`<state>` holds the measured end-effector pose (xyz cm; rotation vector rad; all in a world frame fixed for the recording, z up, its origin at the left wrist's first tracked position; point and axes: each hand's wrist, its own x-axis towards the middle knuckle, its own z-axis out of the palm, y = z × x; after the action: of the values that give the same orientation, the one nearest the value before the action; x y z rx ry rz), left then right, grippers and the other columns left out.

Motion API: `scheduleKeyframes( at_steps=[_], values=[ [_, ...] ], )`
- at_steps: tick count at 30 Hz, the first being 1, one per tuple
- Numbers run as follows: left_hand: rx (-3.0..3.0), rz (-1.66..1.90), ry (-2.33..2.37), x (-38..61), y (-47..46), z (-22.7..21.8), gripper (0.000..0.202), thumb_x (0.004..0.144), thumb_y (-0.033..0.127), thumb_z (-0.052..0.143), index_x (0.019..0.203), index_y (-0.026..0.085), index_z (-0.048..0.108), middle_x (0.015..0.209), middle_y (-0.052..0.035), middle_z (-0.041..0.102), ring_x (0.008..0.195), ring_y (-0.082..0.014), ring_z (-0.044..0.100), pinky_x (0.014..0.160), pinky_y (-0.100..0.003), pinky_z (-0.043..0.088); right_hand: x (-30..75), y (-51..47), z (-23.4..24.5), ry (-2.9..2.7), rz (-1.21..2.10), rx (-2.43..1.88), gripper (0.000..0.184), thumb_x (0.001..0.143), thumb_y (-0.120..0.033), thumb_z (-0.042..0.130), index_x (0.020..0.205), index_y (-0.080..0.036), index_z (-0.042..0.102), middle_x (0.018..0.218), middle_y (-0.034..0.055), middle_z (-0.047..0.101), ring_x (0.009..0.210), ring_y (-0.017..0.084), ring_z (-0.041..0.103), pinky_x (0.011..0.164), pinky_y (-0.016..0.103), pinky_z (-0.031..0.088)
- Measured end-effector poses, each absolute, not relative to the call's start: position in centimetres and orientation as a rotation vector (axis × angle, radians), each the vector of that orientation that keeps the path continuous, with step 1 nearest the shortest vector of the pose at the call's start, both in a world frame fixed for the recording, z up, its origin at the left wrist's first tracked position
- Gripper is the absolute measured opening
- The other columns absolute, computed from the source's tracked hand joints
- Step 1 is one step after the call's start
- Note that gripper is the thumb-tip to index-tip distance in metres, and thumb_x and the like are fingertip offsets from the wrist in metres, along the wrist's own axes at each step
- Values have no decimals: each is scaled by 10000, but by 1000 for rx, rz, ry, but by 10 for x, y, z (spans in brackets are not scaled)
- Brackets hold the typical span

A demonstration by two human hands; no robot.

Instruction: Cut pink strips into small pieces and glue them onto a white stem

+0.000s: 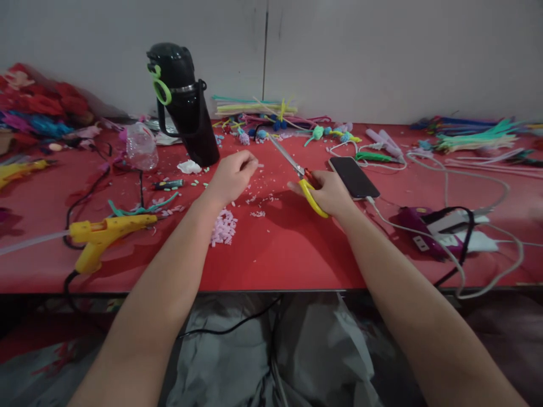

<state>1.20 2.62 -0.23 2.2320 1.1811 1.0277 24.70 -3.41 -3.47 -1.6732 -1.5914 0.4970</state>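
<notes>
My right hand [330, 192] grips a pair of scissors [289, 158] with yellow and red handles, the metal blades pointing away and to the left. My left hand [233, 176] is closed in a pinch above the table, and a small pale pink piece [260, 165] shows at its fingertips. Just this side of the left hand lies a pile of short lilac cut pieces [224, 228]. More tiny bits [258, 214] are scattered over the red table between the hands.
A black bottle [186, 104] stands behind my left hand. To the left lies a yellow glue gun [102, 232] with its cable. On the right are a phone [354, 178] on a charging cord and a purple power strip [424, 232]. Pipe cleaners [257, 106] line the back.
</notes>
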Motion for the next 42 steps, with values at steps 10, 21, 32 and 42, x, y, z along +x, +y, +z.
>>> scheduleKeyframes(
  at_steps=[10,21,32,42],
  values=[
    [2155,1187,1204,0,34,-4,215,904,297,529,717,196,499,640,9,484,637,-131,440,633,-289,367,251,-33,-43,-1799,497,-1757,615,633,-724,734,603,-202,409,591,-45,294,578,97,270,517,289,184],
    [2193,1137,1228,3,33,-5,225,912,338,524,734,203,500,667,-5,505,675,-147,459,660,-298,374,252,-32,-44,-1827,531,-1702,665,609,-780,720,591,-201,393,609,-39,267,589,101,274,514,284,184],
    [2166,1130,1198,3,33,-5,221,910,320,521,725,204,486,663,-4,505,658,-145,462,660,-299,380,250,-31,-44,-1800,479,-1732,626,644,-734,717,600,-209,380,605,-39,282,590,104,267,523,289,191],
    [2144,1134,1164,4,33,-6,192,905,285,515,732,204,498,681,-5,525,674,-146,479,682,-301,391,250,-32,-45,-1814,457,-1717,636,634,-724,732,572,-205,369,593,-41,254,583,100,247,514,290,172]
  ],
)
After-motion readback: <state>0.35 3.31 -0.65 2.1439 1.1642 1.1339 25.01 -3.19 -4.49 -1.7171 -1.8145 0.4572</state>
